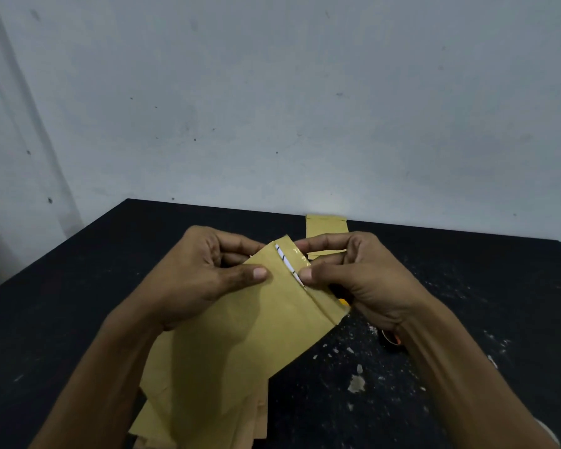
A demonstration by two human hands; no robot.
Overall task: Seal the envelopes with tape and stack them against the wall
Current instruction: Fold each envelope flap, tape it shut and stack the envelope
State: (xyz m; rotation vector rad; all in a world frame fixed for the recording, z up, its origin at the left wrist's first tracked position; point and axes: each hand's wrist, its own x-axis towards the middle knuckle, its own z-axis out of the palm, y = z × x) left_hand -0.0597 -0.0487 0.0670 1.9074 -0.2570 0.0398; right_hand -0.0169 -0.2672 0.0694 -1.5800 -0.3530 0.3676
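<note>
While both hands [282, 273] are gripping the envelope [240, 325], its flap [297, 259] is being taped; pressing it flat seemingly comes next.

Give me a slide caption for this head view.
Both hands press tape onto an envelope flap.
</note>
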